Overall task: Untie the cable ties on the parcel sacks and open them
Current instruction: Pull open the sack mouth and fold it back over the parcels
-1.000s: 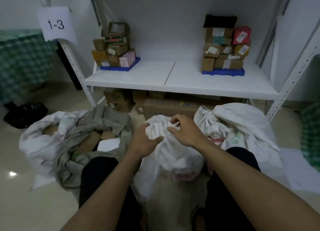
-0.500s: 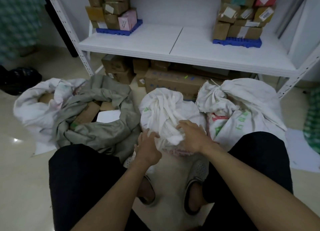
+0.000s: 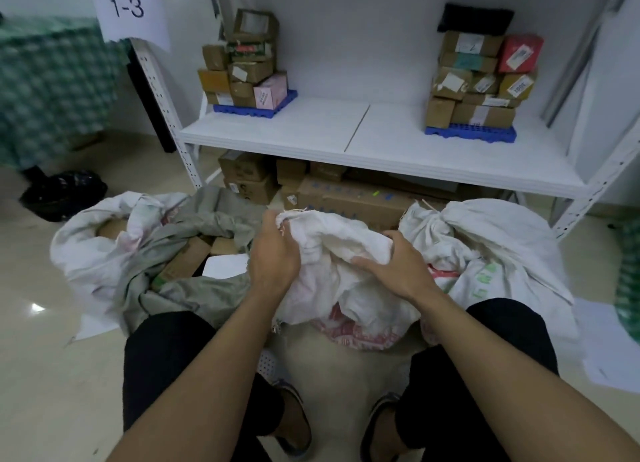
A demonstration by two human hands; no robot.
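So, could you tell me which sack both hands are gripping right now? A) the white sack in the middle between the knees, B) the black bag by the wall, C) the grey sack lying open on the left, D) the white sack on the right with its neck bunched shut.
A: the left hand and right hand both clutch the cloth of the middle white sack.

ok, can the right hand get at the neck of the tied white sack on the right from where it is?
Probably yes. The right hand grips the middle white woven sack, and the tied white sack lies right beside it, its bunched neck uncovered with nothing between. It would have to let go first.
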